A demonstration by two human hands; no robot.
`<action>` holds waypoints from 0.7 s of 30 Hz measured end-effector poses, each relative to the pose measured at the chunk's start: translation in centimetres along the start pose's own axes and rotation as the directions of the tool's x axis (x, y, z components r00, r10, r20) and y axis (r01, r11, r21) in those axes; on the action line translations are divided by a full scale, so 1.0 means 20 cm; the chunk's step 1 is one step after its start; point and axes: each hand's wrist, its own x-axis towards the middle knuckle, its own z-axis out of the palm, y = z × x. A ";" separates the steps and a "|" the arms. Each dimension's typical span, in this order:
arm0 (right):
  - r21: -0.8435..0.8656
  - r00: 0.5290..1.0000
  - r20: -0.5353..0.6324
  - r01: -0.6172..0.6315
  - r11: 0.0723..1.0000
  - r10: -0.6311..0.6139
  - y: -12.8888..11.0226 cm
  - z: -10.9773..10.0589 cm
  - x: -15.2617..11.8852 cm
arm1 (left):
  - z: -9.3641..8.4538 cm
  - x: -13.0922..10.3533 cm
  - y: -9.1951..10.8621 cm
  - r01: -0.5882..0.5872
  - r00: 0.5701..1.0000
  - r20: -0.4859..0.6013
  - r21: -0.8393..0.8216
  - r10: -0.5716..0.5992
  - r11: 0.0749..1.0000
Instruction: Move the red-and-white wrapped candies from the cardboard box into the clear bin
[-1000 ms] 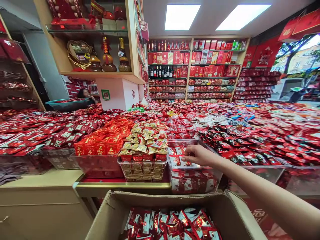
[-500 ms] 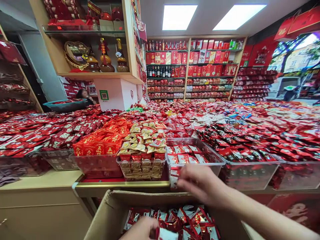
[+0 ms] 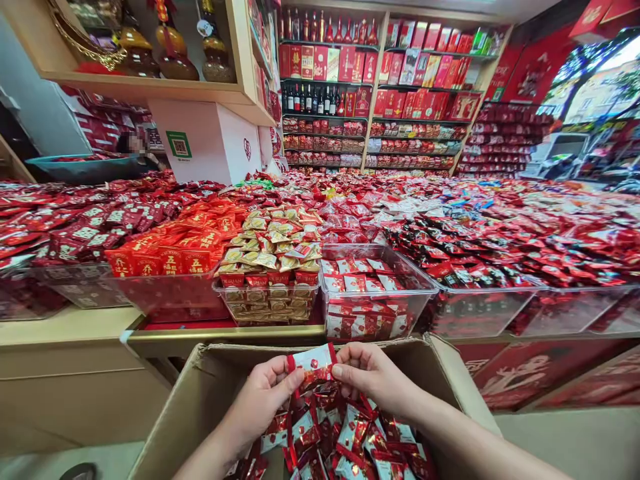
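Between my two hands is a red and white candy packet, held over an open cardboard box. My left hand pinches its left end with thumb and fingers. At the right end, my right hand grips the packet the same way. Below them, many loose red and white packets lie jumbled in the box. Just beyond the box stands a clear plastic bin, in which similar packets lie in neat rows.
Left of that bin is a bin of gold durian packets, then one of red packets. Bins of dark packets stand to the right. A white pillar rises behind, under an overhanging shelf. A person is at the far left.
My right hand has come back from the clear bin to the box and now grips the packet's right end. My left hand has raised the packet. The view has tilted downward.
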 end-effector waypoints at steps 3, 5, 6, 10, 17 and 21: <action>0.055 0.999 -0.006 -0.031 0.998 0.032 0.00 0.00 -0.01 | 0.01 -0.01 0.01 0.052 0.998 -0.028 -0.023 -0.053 0.998; 0.065 0.999 -0.007 -0.033 0.997 0.033 0.01 -0.01 -0.01 | 0.02 -0.02 0.02 0.054 0.998 -0.042 -0.013 -0.055 0.998; 0.058 0.999 -0.007 -0.032 0.998 0.032 0.02 -0.01 -0.01 | 0.02 -0.02 0.02 0.049 0.998 -0.049 -0.013 -0.050 0.999; -0.013 0.999 0.027 -0.036 0.999 0.037 0.06 0.00 -0.01 | 0.03 -0.03 0.01 0.034 0.999 -0.021 -0.035 -0.034 0.999; -0.124 0.996 0.056 0.079 0.989 -0.072 0.11 0.02 -0.01 | 0.05 -0.02 -0.04 0.015 0.996 0.094 -0.075 -0.008 0.997; -0.085 0.996 0.041 0.086 0.993 -0.083 0.12 0.02 -0.01 | 0.06 -0.01 -0.07 -0.004 1.000 0.029 -0.169 0.009 0.986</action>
